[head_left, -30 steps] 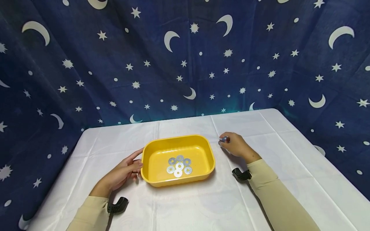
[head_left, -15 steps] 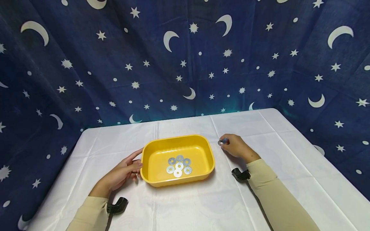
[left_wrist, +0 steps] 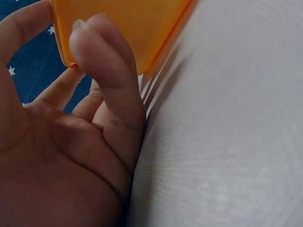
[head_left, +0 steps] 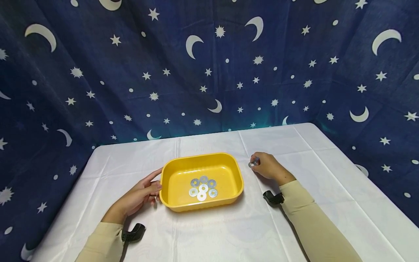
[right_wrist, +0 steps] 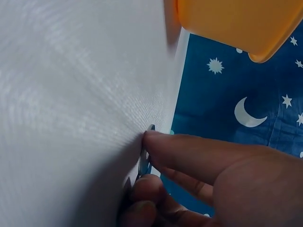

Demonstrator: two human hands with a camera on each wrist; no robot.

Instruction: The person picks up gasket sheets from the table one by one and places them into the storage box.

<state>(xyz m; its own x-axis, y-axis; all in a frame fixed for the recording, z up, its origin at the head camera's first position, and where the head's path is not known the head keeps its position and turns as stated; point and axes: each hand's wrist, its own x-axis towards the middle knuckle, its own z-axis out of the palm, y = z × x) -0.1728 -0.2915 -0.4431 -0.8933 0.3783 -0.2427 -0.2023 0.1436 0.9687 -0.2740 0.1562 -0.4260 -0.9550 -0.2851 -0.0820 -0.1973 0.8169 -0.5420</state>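
Note:
Inside the yellow tray (head_left: pixel 180 198) lie several flat metal washers (head_left: pixel 201 196), some overlapping. My left hand (head_left: pixel 139 198) is at the tray's left end, with the index finger and thumb against its outer wall; the left wrist view shows the fingers mostly loose beside the tray (left_wrist: pixel 132 28). To the right of the tray, my right hand (head_left: pixel 268 165) pinches a washer (head_left: pixel 251 165) close to the tablecloth. In the right wrist view this washer (right_wrist: pixel 143 161) appears edge-on between the fingertips. More metal shows beside the fingers; how many washers are there I cannot tell.
A white cloth (head_left: pixel 209 236) covers the table. Behind and beside it hangs a dark blue curtain (head_left: pixel 176 91) with moons and stars. Each wrist wears a black camera mount, a left one (head_left: pixel 133 233) and a right one (head_left: pixel 273 198).
The right fingers have shifted slightly, and the washer at their tips has turned and moved a little toward me. The left hand, the tray and the washers in it have stayed put.

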